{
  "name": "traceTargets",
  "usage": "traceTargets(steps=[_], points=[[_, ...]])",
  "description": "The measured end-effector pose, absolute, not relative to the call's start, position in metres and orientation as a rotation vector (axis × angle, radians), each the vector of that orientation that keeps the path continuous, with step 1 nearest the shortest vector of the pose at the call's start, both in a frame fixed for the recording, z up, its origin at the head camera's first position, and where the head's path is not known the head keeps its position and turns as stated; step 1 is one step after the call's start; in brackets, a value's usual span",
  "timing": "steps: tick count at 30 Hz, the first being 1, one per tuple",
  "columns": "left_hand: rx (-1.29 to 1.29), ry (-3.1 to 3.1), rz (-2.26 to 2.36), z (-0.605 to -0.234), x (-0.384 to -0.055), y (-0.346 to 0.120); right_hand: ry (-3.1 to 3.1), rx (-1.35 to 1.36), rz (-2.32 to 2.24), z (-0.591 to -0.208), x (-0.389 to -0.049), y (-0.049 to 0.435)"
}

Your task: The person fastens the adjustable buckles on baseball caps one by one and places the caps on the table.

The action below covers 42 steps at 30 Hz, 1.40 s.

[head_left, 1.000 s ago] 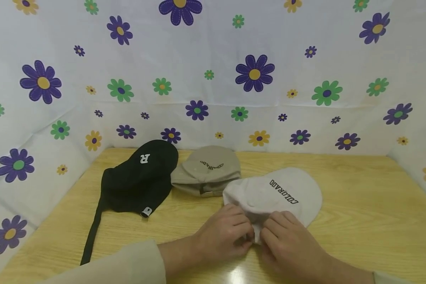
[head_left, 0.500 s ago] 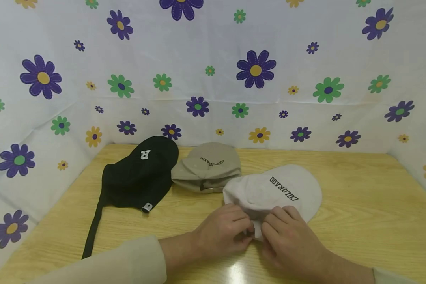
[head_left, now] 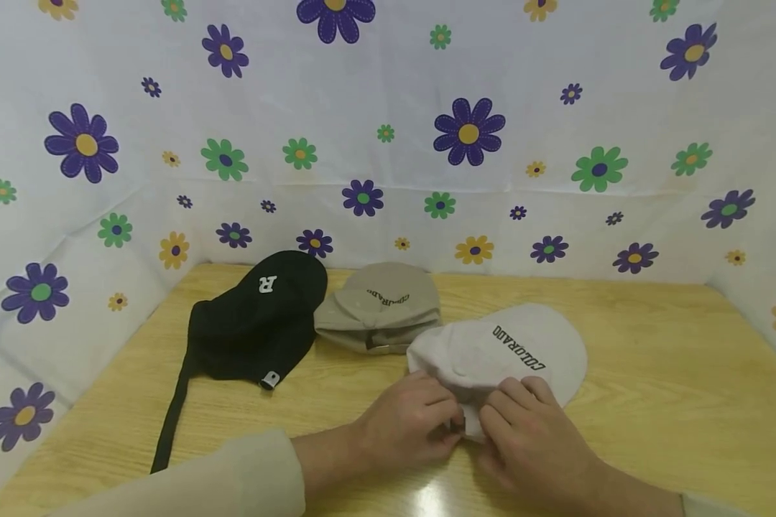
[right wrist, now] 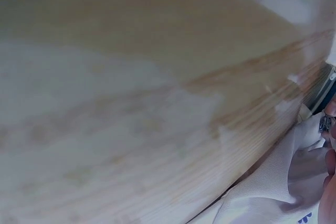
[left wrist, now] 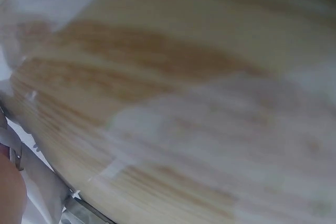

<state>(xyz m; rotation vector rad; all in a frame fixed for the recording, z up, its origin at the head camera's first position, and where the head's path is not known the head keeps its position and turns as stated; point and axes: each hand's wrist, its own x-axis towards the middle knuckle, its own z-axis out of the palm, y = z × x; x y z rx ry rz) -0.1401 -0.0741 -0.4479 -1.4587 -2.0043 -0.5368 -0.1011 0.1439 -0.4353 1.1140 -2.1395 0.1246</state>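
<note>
- White cloth point(head_left: 388, 86) with purple, green and yellow flowers here at the far left, running round behind everything to the far right.
- Next, a long black strap point(head_left: 171, 420), slanting down toward the near side of the surface point(head_left: 672, 359).
- And up it leads to the black cap point(head_left: 255, 327), brim pointing away, a white R on the front, a small silver clasp point(head_left: 270, 380) at its near edge.
- Low in front, a pale sleeve point(head_left: 233, 474) reaches in along the left forearm.
- Just beside the black cap, the beige cap point(head_left: 375, 305), dark lettering on it, its rear opening facing us.
- Now the left hand point(head_left: 410, 420), fingers curled, pinching the near edge of the white cap point(head_left: 491, 348).
- There's that cap itself, lying right of centre on the surface, COLORADO across it in dark letters, brim out to the right; whether it touches the beige one, I can't tell.
- Right beside, the right hand point(head_left: 533, 431), fingers bent over, gripping the same near edge; the exact fingertip hold is hidden.
- Last, a second sleeve point(head_left: 705, 506) at the bottom right.
</note>
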Motion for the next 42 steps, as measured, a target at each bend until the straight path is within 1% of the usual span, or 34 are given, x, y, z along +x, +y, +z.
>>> traceTargets(steps=[9,16,28,42], points=[[-1.44,-2.042,-0.598,-0.4491,-0.1362,-0.0762,-2.148,1.074,0.14,-0.4376,-0.0986,0.1444],[-1.426,-2.06,-0.626,-0.4477,-0.1374,-0.0753,-2.091,1.126,0.234,-0.437,-0.1009,0.1399],[-1.456,-2.029,-0.685,-0.4459,-0.1364,-0.074,-2.025,1.163,0.193,-0.4364,-0.1018,0.14],[-1.461,-2.035,-0.628,-0.4477,-0.1379,-0.0726,-2.081,1.167,0.139,-0.4383,-0.1,0.1419]])
